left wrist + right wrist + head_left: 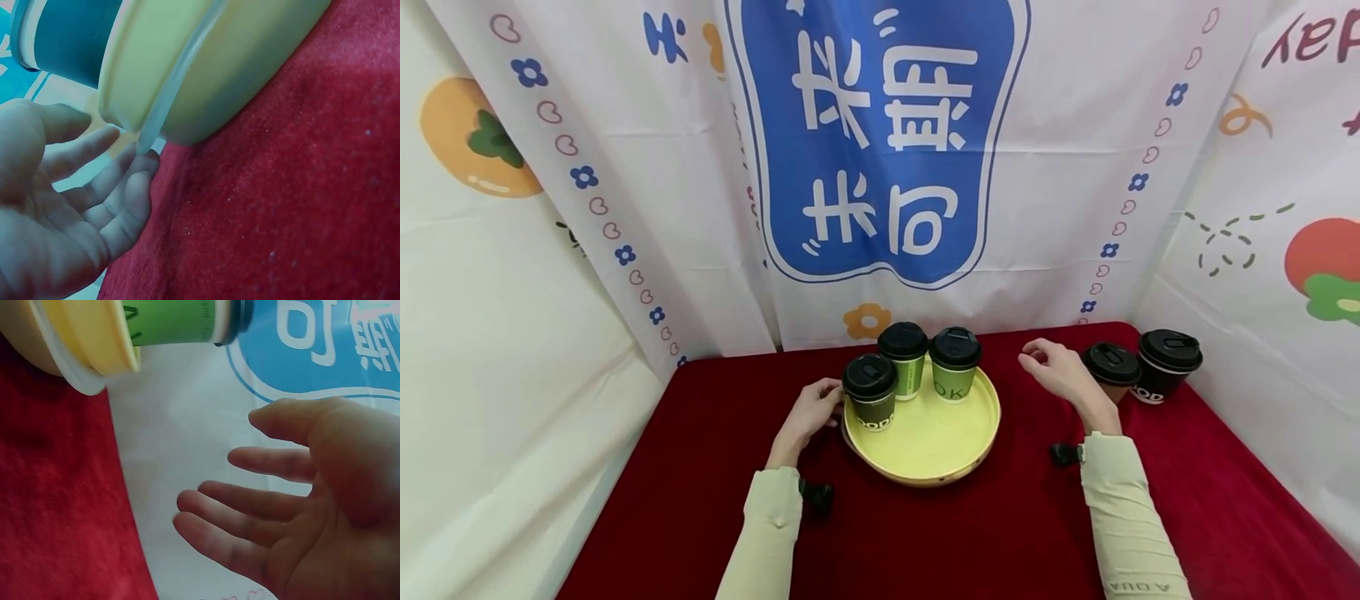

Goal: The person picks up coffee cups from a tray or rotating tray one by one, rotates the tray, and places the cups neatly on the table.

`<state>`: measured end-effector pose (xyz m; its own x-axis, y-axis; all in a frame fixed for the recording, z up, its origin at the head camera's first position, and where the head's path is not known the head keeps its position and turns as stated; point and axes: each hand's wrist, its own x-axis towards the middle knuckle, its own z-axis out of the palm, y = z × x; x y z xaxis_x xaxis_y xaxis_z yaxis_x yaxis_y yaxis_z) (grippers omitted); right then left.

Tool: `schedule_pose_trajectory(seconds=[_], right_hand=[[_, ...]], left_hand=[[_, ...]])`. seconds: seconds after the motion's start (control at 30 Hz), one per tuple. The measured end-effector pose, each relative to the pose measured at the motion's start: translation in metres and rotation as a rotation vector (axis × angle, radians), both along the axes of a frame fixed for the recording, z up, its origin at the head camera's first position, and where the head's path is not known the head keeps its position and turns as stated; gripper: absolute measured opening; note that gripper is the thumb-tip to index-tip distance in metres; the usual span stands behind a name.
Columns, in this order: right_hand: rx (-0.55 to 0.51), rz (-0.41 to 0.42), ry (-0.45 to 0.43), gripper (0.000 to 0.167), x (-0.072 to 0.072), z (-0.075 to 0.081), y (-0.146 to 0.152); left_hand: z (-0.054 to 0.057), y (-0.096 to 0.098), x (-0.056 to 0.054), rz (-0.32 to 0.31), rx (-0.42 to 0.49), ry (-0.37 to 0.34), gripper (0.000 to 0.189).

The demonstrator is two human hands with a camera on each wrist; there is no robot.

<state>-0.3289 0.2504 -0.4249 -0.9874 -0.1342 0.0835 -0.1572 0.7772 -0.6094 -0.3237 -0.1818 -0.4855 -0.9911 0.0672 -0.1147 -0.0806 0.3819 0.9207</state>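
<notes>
A round yellow tray (936, 437) carries three lidded paper coffee cups: a dark one (871, 400) at the left, a light green one (910, 375) behind it and a green one (953, 379) to the right. My left hand (808, 412) is at the tray's left side. In the left wrist view its loosely bent fingers (128, 206) reach the pale strip along the tray's side; whether they press on it I cannot tell. Right of the tray, my right hand (1060, 372) hovers apart from it, holding nothing. Its fingers (240, 515) are spread and relaxed in the right wrist view.
Two more lidded cups, a brown one (1112, 371) partly hidden behind my right hand and a black one (1165, 375), stand at the back right. A dark red cloth (1000, 542) covers the table. Printed white curtains (1075, 125) hang behind and at both sides.
</notes>
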Motion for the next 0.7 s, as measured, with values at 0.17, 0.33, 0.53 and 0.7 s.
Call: schedule_pose_trajectory(seconds=[0.17, 0.33, 0.53, 0.7], right_hand=[[-0.065, 0.050, -0.083, 0.037, -0.005, -0.009, -0.008], [-0.166, 0.089, -0.183, 0.038, -0.007, -0.015, -0.019], [-0.191, 0.114, -0.224, 0.042, -0.006, -0.018, -0.034], [-0.187, 0.113, -0.239, 0.040, -0.005, -0.023, -0.041]], left_hand=[[-0.002, 0.000, -0.001, 0.028, 0.008, 0.024, 0.031], [0.000, 0.000, -0.002, 0.032, 0.019, 0.027, 0.030], [0.004, -0.001, -0.001, 0.031, 0.013, 0.022, 0.030], [0.002, -0.001, 0.002, 0.023, 0.018, 0.008, 0.031]])
